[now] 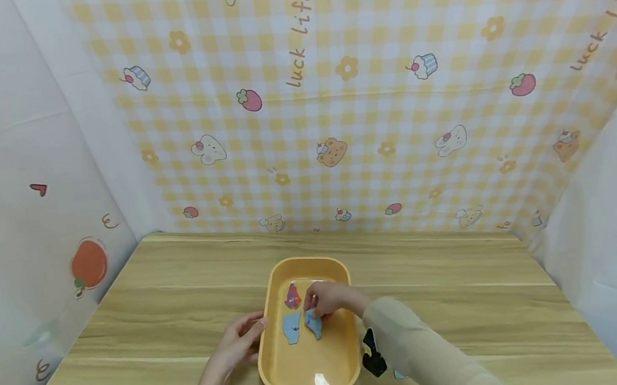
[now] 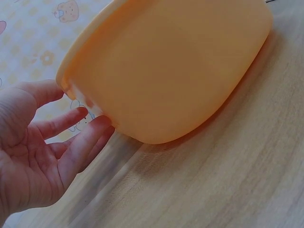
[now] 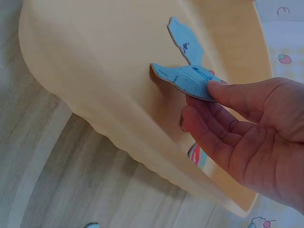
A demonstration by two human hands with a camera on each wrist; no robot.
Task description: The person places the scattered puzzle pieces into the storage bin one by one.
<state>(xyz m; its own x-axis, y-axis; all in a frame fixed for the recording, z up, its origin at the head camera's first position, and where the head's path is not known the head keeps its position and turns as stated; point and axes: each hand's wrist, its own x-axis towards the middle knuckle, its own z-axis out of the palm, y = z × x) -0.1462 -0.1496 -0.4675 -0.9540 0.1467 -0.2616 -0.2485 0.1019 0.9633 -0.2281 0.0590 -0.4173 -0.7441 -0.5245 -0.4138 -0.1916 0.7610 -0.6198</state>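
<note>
A yellow plastic tray [image 1: 310, 365] sits on the wooden table. My left hand [image 1: 235, 346] holds its left side, fingertips against the rim and outer wall. Inside the tray, my right hand [image 1: 328, 298] pinches a thin light-blue puzzle piece [image 3: 183, 80] between thumb and fingers; the right wrist view shows it raised and tilted. Flat on the tray floor, close to it, lies another light-blue piece [image 1: 292, 328] with a small dark print. Farther back in the tray is a red and purple piece [image 1: 292, 296]. Part of the tray floor is hidden behind my right hand.
Right of the tray, beside my right sleeve [image 1: 423, 350], lies a black piece [image 1: 373, 358] with some yellow on it. A bit of another blue piece [image 1: 398, 374] shows from under the forearm. A checked cloth [image 1: 306, 174] hangs behind the table [image 1: 193, 273].
</note>
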